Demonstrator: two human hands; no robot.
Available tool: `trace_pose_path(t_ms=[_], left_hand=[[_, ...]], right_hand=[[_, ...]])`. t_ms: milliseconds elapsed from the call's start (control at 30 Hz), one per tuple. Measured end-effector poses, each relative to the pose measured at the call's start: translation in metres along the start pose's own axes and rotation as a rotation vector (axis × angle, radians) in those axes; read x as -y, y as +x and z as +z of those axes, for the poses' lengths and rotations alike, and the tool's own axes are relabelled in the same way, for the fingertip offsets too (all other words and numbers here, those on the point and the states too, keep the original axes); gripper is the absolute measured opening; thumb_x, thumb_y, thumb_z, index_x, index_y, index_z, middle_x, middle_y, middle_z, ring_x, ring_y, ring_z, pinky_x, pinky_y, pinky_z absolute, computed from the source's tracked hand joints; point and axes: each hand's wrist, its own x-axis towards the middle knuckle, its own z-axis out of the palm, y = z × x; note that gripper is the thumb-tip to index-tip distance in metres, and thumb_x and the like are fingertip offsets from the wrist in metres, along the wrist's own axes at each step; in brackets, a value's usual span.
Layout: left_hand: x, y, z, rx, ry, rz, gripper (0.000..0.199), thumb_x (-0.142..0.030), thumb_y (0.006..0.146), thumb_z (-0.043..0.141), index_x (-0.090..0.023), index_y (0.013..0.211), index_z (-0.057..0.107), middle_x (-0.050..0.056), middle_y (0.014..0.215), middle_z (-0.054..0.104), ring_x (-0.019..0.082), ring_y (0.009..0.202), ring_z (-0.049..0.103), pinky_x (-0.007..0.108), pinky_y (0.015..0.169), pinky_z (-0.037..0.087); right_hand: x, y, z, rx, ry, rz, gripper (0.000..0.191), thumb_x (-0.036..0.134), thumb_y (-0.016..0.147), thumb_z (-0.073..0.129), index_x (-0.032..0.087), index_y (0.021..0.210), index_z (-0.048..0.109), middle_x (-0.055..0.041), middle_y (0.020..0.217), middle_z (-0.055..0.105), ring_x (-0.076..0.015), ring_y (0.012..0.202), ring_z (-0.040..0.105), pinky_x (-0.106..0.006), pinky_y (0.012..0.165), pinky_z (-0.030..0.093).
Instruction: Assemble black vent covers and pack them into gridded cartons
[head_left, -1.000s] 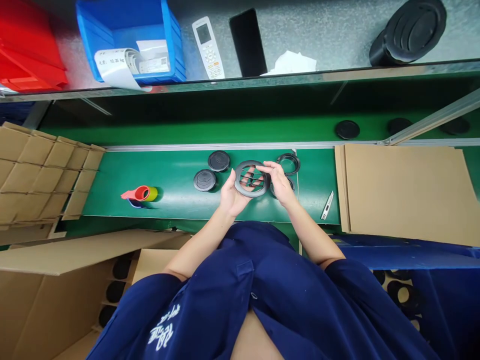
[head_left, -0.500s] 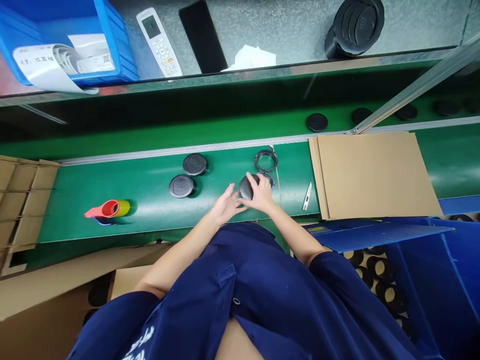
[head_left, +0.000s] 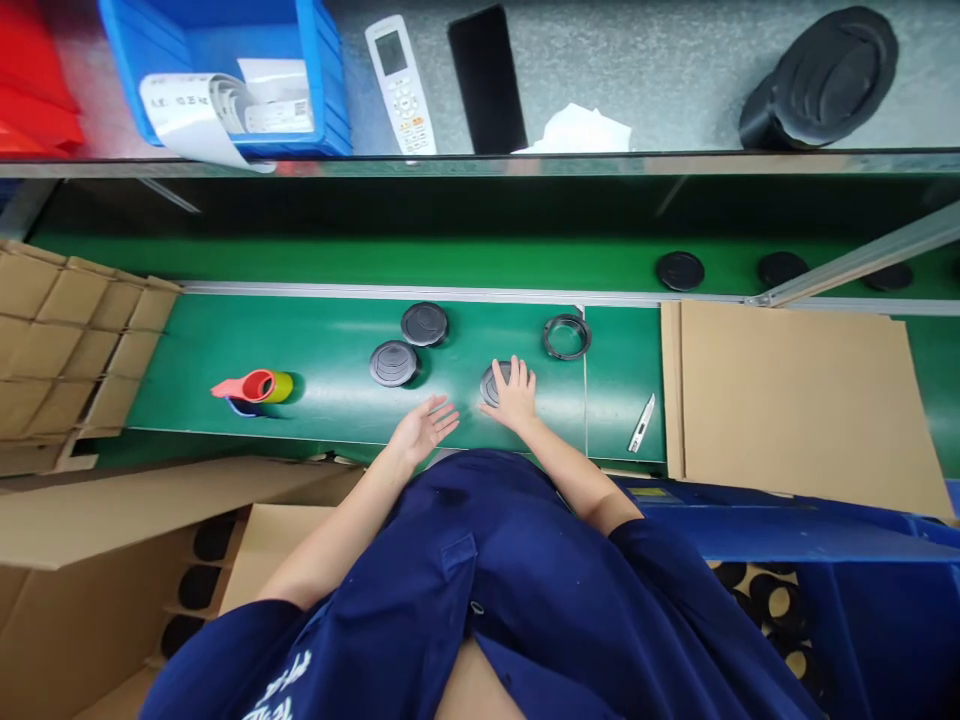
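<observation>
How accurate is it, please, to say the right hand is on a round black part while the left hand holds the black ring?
Not quite: the head view shows the left hand empty and the black ring lying on the green worktop; the right hand is on the part.

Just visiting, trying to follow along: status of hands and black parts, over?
Right hand on a black disc, grip unclear. Left hand open, holding nothing. Two similar discs lie left, black ring right. Utility knife farther right, seemingly not obstructing.

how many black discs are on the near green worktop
3: front disc and rear disc beyond the left hand, third disc under the right hand, excluding the ring.
</observation>
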Motion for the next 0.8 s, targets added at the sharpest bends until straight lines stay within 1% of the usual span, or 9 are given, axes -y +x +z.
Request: trace_pose_path(t_ms=[133,233,333,433,500,567,600,700,800], left_hand=[[-0.009,0.005,-0.027,-0.086,0.006,0.068,0.015,-0.025,0.095,0.063,-0.014,0.104,0.066,0.017,0.117,0.068,0.023,0.104,0.072,0.039,0.099,0.057],[-0.011,0.015,-0.033,-0.186,0.201,0.207,0.007,-0.022,0.089,0.066,-0.015,0.092,0.067,0.014,0.105,0.071,0.022,0.096,0.072,0.04,0.097,0.057],[-0.012,0.029,-0.017,-0.186,0.381,0.306,0.007,-0.021,0.08,0.074,-0.018,0.078,0.067,0.009,0.092,0.071,0.026,0.102,0.07,0.044,0.105,0.052],[-0.014,0.047,0.015,0.04,0.679,0.442,0.008,-0.023,0.074,0.08,-0.022,0.081,0.075,0.01,0.102,0.075,0.033,0.125,0.06,0.049,0.12,0.036],[-0.013,0.064,0.036,0.337,1.087,0.633,0.024,-0.031,0.082,0.074,-0.027,0.105,0.079,0.011,0.129,0.071,0.035,0.144,0.045,0.056,0.127,0.021],[-0.011,0.083,0.052,0.607,1.511,0.815,0.039,-0.039,0.092,0.062,-0.033,0.13,0.071,0.008,0.151,0.058,0.035,0.154,0.031,0.063,0.127,0.008],[-0.01,0.093,0.056,0.679,1.665,0.873,0.043,-0.04,0.095,0.058,-0.035,0.137,0.066,0.007,0.156,0.053,0.035,0.156,0.027,0.066,0.125,0.006],[-0.008,0.119,0.057,0.715,1.922,1.03,0.047,-0.039,0.1,0.051,-0.041,0.146,0.057,0.006,0.159,0.049,0.034,0.154,0.032,0.069,0.124,0.013],[-0.013,0.135,0.043,0.615,1.999,1.186,0.05,-0.035,0.099,0.051,-0.045,0.148,0.053,0.004,0.156,0.052,0.035,0.15,0.039,0.067,0.122,0.024]], right_hand=[[0.025,0.032,-0.021,-0.069,0.044,-0.126,0.097,0.068,0.094,0.053,0.012,0.166,0.02,-0.0229,0.172,0.006,-0.0416,0.159,0.003,-0.067,0.123,-0.001],[0.032,0.045,-0.028,-0.175,0.071,-0.213,0.082,0.057,0.103,0.037,0.011,0.167,0.015,-0.0175,0.173,0.007,-0.0336,0.161,0.001,-0.061,0.127,-0.003],[0.034,0.05,-0.016,-0.05,0.049,-0.245,0.071,0.047,0.106,0.036,0.007,0.164,0.024,-0.018,0.172,0.015,-0.0307,0.161,0.01,-0.057,0.128,-0.002],[0.018,0.074,-0.019,0.019,0.07,-0.227,0.067,0.047,0.106,0.036,0.01,0.162,0.03,-0.015,0.171,0.021,-0.0287,0.16,0.015,-0.057,0.129,0.004],[-0.016,0.107,-0.047,-0.096,0.131,-0.135,0.063,0.045,0.107,0.035,0.013,0.161,0.034,-0.0127,0.171,0.024,-0.0279,0.159,0.018,-0.055,0.129,0.01],[-0.074,0.144,-0.095,-0.308,0.241,0.105,0.056,0.039,0.106,0.038,0.011,0.153,0.046,-0.0147,0.165,0.036,-0.0275,0.155,0.028,-0.048,0.128,0.02],[-0.11,0.159,-0.123,-0.418,0.301,0.257,0.052,0.035,0.105,0.04,0.008,0.147,0.053,-0.018,0.16,0.044,-0.0276,0.151,0.035,-0.046,0.126,0.025],[-0.219,0.184,-0.199,-0.652,0.41,0.656,0.05,0.032,0.106,0.036,-0.004,0.133,0.058,-0.0305,0.137,0.058,-0.0315,0.131,0.055,-0.049,0.114,0.041],[-0.298,0.185,-0.24,-0.759,0.412,0.704,0.045,0.039,0.107,0.045,0.004,0.131,0.059,-0.0223,0.13,0.061,-0.0273,0.113,0.064,-0.048,0.099,0.054]])
